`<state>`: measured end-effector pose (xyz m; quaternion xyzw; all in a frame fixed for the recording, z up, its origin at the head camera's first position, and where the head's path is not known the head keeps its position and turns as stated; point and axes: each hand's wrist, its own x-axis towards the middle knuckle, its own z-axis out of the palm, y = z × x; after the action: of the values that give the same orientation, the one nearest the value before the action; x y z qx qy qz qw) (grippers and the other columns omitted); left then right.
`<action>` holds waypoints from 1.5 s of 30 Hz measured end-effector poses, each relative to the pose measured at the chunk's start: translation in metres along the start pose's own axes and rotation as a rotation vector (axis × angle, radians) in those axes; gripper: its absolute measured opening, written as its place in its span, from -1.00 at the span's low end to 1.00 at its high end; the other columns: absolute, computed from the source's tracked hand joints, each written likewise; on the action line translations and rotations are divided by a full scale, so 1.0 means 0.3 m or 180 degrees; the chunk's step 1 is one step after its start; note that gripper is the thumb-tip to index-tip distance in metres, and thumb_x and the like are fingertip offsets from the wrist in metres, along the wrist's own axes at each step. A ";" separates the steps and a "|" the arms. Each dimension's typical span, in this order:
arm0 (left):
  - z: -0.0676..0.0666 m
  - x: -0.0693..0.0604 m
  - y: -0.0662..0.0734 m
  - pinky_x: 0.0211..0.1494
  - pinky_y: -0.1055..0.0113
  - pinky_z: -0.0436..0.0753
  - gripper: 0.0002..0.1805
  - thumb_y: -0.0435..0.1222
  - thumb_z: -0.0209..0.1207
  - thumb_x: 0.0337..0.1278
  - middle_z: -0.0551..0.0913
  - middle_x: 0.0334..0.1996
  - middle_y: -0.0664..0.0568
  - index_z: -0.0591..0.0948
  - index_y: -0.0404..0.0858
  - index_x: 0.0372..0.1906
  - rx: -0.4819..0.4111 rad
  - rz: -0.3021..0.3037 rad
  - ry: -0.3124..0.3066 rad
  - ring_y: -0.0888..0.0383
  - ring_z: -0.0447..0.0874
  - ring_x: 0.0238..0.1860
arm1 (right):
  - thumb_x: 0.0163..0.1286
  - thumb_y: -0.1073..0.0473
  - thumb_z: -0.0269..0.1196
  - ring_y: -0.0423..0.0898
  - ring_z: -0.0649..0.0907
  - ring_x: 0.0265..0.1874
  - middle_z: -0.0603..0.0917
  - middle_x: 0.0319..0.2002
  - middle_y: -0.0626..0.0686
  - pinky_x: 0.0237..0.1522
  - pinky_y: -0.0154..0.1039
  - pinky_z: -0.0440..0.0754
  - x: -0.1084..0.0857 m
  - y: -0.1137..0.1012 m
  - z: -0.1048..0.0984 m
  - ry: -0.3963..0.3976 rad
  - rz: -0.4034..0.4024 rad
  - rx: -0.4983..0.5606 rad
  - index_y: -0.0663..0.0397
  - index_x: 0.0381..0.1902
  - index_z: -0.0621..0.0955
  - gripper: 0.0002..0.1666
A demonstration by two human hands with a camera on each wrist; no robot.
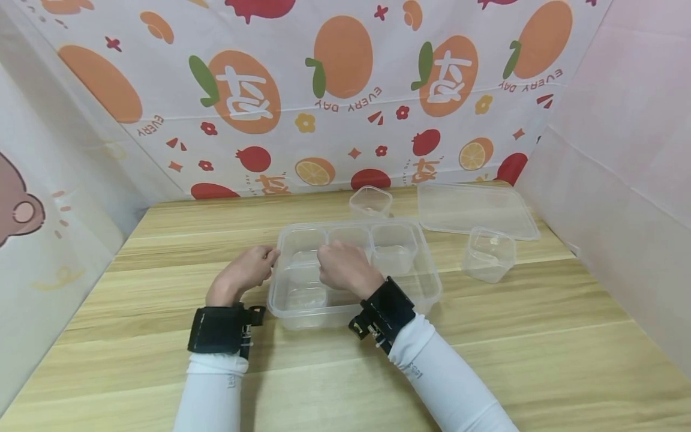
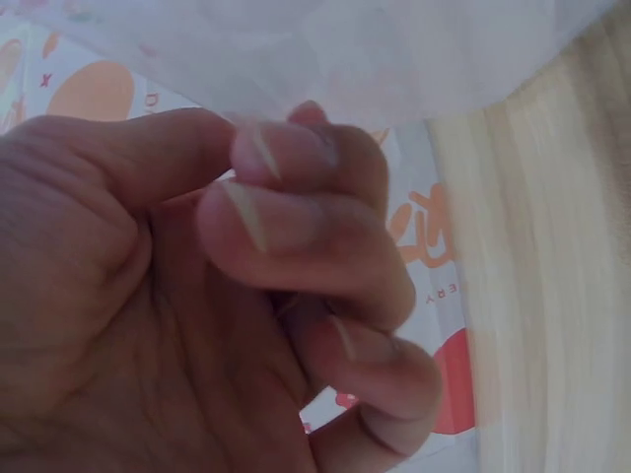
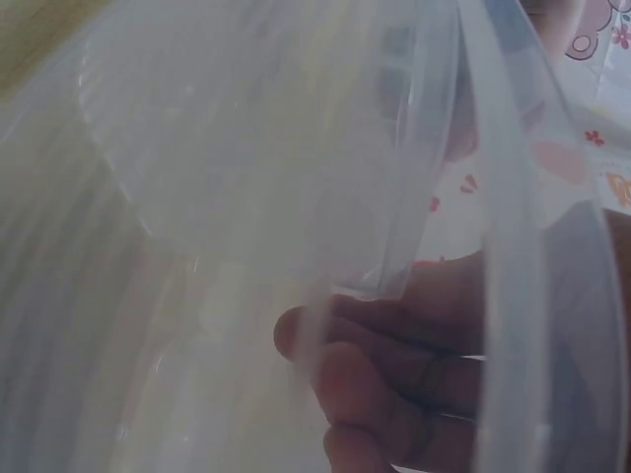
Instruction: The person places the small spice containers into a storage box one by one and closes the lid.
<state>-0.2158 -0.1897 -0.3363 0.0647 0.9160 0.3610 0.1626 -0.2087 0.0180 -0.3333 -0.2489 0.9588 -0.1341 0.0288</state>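
A large clear plastic container (image 1: 356, 312) with compartments stands on the table, holding several small clear boxes, among them one at its front left (image 1: 308, 297) and one at its right (image 1: 393, 259). My left hand (image 1: 243, 275) pinches the container's left rim; in the left wrist view the fingers of the left hand (image 2: 237, 266) are curled, thumb and forefinger meeting at the clear wall. Reaching inside, my right hand (image 1: 348, 268) has its fingers bent at a small clear box. In the right wrist view, the right hand (image 3: 414, 365) grips that box's wall (image 3: 394, 227), partly seen through plastic.
Behind the container stands a small clear box (image 1: 370, 203). Another (image 1: 490, 255) sits to the right, near a flat clear lid (image 1: 475, 210) at the back right. Printed cloth (image 1: 345, 138) hangs along the wooden table's (image 1: 302, 384) rear edge, with pale cloth at both sides.
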 end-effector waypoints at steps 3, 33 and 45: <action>0.000 -0.002 0.006 -0.29 0.19 0.45 -0.56 -0.21 -0.25 0.66 0.51 -0.22 -0.18 0.47 -0.49 0.17 0.0210 0.0010 0.0047 0.01 0.45 -0.30 | 0.34 0.38 0.23 -0.16 0.37 -0.67 0.32 -0.64 -0.08 -0.64 -0.31 0.30 0.003 -0.003 0.007 0.0003 0.0017 -0.0078 0.02 -0.57 0.52 -0.71; 0.009 -0.004 0.011 -0.35 0.22 0.47 -0.56 -0.23 -0.25 0.66 0.48 -0.39 -0.09 0.50 -0.52 0.09 0.0369 0.0100 0.0084 0.03 0.48 -0.37 | 0.34 0.38 0.24 -0.15 0.38 -0.68 0.31 -0.67 -0.08 -0.67 -0.28 0.33 0.005 -0.019 0.030 0.0091 0.0155 -0.0229 0.03 -0.61 0.56 -0.69; 0.013 -0.009 0.006 -0.37 0.23 0.45 -0.58 -0.23 -0.24 0.67 0.45 -0.44 -0.06 0.51 -0.49 0.04 0.0302 0.0109 0.0126 0.07 0.44 -0.43 | 0.53 0.11 0.23 -0.18 0.38 -0.67 0.30 -0.69 -0.11 -0.55 -0.33 0.29 -0.023 0.018 -0.042 0.0216 0.0082 0.0306 0.01 -0.66 0.46 -0.52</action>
<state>-0.2121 -0.1864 -0.3370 0.0808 0.9339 0.3211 0.1350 -0.2068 0.0289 -0.3228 -0.2302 0.9548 -0.1879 0.0100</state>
